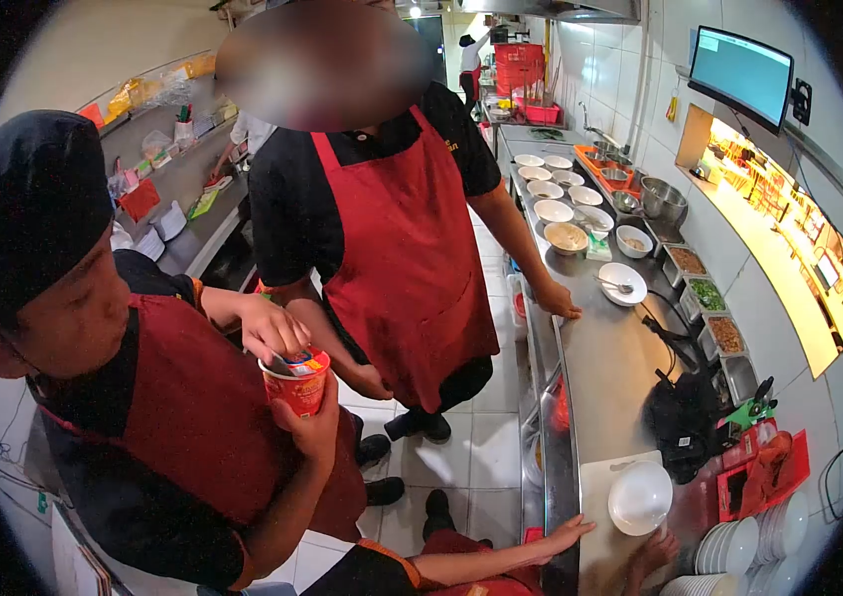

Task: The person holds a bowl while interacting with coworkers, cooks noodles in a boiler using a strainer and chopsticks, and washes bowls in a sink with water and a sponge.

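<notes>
Bowl and board, on counter

Bowl: one, white, round, glossy. It is sitting upright, its mouth facing upward and its plain white inner wall showing. Its surface is catching light, with soft grey shading along the curve. It is resting on the board, towards the far end and the right-hand side, covering much of the width there.

Board: one, pale cream, flat, straight-edged. It is lying face up on the steel counter, its left side running along the counter's front edge. A slot is showing near its far end, just beyond the bowl. Its near end is running towards the bottom of the view.
</notes>
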### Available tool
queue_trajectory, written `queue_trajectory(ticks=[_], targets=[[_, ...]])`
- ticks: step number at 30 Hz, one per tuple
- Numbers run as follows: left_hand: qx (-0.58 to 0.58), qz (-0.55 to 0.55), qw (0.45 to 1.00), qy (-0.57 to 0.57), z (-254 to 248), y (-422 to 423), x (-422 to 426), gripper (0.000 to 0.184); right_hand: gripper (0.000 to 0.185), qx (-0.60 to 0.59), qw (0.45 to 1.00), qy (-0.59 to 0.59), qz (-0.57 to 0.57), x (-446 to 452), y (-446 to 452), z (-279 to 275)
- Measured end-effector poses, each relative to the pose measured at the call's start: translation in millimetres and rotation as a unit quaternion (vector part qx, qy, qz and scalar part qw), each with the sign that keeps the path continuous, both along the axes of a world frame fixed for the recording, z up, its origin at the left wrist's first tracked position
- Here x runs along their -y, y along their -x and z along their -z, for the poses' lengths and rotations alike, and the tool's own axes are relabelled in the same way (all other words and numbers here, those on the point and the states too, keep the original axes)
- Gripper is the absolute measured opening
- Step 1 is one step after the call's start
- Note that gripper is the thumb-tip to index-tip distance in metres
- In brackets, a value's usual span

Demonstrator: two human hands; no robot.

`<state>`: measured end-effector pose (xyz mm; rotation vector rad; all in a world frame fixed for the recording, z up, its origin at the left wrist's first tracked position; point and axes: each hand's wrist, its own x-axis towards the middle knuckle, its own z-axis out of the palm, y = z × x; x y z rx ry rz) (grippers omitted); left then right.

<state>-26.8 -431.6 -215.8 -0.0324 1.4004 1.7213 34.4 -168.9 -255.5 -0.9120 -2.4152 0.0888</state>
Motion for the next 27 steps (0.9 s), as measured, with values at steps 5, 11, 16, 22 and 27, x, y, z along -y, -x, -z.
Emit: queue_trajectory(ticks=[5,11,16,22,27], targets=[[-0.014,-0.014,1.0,-0.002,0,-1,-1,0.084,0.03,0.008,0.999,0.005,-0.047,38,-5,-60],[-0.022,-0.029,0.999,0.004,-8,-3,-1,0.08,0.035,0.004,1.0,0.006,0.001,-2,-2,-1],[-0.013,-0.006,1.0,-0.02,-46,-1,12,0.083,0.035,-0.054,0.997,0.033,-0.037,112,-4,-145],[-0.017,-0.033,0.999,0.006,9,-2,-4,0.088,0.028,-0.019,0.999,0.047,-0.019,88,-1,-121],[-0.01,-0.029,1.0,-0.006,9,-2,-3,0.088,0.026,-0.048,0.999,0.001,0.002,13,3,-14]])
